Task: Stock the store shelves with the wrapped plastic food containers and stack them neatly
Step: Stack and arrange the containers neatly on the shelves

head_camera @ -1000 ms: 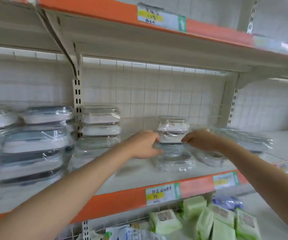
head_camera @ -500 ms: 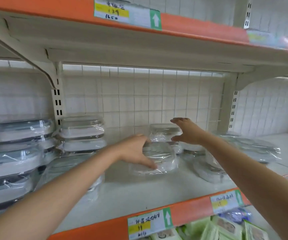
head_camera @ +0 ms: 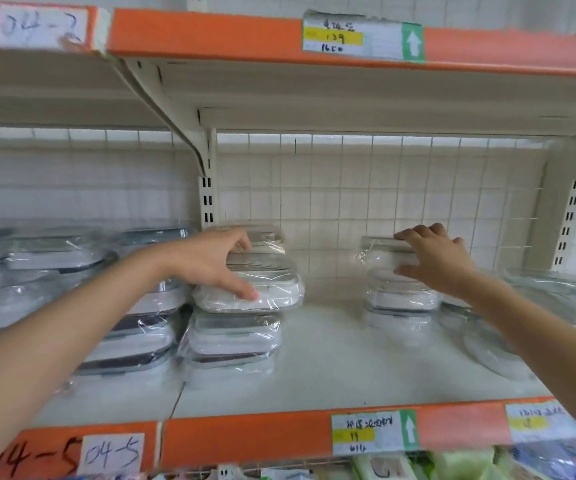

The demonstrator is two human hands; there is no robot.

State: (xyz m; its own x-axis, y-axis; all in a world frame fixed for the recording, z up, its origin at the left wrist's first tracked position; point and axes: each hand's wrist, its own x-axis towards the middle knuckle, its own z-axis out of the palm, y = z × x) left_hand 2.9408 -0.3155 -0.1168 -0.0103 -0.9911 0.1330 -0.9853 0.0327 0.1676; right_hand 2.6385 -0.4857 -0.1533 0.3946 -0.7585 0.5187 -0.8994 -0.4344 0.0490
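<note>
Wrapped plastic food containers stand in stacks on the white shelf (head_camera: 331, 368). My left hand (head_camera: 215, 263) grips the upper wrapped container (head_camera: 276, 292), fingers over its top and thumb on its front; it sits on a lower wrapped container (head_camera: 234, 341) beside the shelf upright. To the right, my right hand (head_camera: 433, 259) holds the top of a smaller stack of wrapped containers (head_camera: 401, 301), fingers curled over its lid and thumb on its front. Bare shelf lies between the two stacks.
Further wrapped containers (head_camera: 72, 282) fill the shelf's left part. Round clear wrapped containers (head_camera: 553, 292) lie at the right. A wire grid (head_camera: 366, 188) backs the shelf, with another shelf (head_camera: 279, 39) overhead. Green packs (head_camera: 466, 462) sit on the shelf below.
My left hand has carried a wrapped container leftwards onto the stack by the upright. My right hand has come down from hovering onto the top of the small stack.
</note>
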